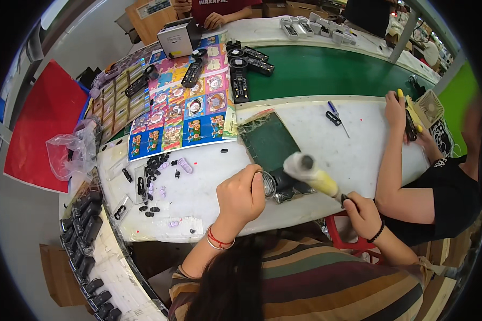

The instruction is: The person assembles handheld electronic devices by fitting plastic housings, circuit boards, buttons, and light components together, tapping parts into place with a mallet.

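Note:
My left hand (242, 195) is closed around a black device (285, 181) with a round, shiny ringed end, held near the table's front edge. My right hand (364, 215) grips the dark end of a mallet (321, 181) with a yellow shaft and a pale head. Smeared by motion, the mallet head sits just above the black device and hides part of it; whether they touch I cannot tell. Beneath both lies a worn green board (268, 140). Small black parts (154, 170) and lilac pieces (185, 166) are scattered left of my left hand.
A screwdriver (337, 119) lies toward the right. Colourful printed sheets (198, 107) carry black devices (191, 75) and a white box (179, 38). A co-worker's arm (393, 166) is close on the right; another person (219, 16) stands opposite. More black devices (83, 230) line the left edge.

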`<action>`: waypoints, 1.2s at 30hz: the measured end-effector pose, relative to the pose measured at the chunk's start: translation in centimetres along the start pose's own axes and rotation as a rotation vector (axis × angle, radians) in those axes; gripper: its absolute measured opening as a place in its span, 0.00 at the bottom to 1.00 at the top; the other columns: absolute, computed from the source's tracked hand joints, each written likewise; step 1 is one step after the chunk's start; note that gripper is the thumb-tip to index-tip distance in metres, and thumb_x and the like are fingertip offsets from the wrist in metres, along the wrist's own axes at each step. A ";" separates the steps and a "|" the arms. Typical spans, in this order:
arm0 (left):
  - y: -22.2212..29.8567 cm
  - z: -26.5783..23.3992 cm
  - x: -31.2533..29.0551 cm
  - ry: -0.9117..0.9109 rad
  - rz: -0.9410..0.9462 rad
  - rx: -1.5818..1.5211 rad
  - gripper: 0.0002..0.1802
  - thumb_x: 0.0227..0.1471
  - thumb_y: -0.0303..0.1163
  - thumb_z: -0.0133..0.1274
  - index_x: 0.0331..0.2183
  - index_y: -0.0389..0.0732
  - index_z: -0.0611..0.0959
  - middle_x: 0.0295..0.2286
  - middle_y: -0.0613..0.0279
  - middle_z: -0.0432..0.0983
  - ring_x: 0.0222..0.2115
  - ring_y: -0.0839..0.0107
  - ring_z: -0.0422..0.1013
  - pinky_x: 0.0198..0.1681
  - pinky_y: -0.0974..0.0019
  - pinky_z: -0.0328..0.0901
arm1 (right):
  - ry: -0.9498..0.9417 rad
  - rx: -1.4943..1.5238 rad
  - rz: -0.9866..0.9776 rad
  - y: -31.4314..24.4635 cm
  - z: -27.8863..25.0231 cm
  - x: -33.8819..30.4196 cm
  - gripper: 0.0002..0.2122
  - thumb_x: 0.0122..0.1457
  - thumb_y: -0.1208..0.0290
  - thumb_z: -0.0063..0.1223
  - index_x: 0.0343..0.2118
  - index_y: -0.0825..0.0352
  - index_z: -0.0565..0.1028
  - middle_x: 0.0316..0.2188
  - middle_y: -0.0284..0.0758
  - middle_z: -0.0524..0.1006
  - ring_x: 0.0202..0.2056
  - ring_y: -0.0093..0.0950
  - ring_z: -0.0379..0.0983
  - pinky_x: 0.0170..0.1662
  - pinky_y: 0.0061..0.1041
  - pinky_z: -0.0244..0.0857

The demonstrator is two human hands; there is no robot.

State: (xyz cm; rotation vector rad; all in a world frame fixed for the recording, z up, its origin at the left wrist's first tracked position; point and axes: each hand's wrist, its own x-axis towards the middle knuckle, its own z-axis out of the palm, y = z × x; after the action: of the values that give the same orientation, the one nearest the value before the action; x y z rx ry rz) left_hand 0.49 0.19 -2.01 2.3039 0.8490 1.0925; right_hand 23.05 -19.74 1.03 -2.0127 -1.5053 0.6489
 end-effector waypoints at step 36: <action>1.1 -4.6 -1.0 0.370 -0.212 -0.710 0.14 0.48 0.27 0.45 0.32 0.28 0.81 0.29 0.54 0.79 0.29 0.69 0.73 0.36 0.70 0.66 | 0.399 -0.225 -1.015 -6.5 7.3 13.4 0.29 0.43 0.52 0.63 0.50 0.57 0.73 0.37 0.30 0.73 0.33 0.30 0.70 0.36 0.29 0.68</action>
State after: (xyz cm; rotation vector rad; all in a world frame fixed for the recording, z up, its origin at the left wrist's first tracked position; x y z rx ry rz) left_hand -3.29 -0.63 0.83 1.4258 0.6631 1.4532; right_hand 17.12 -4.37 -0.82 -1.1260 -2.0733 -0.3242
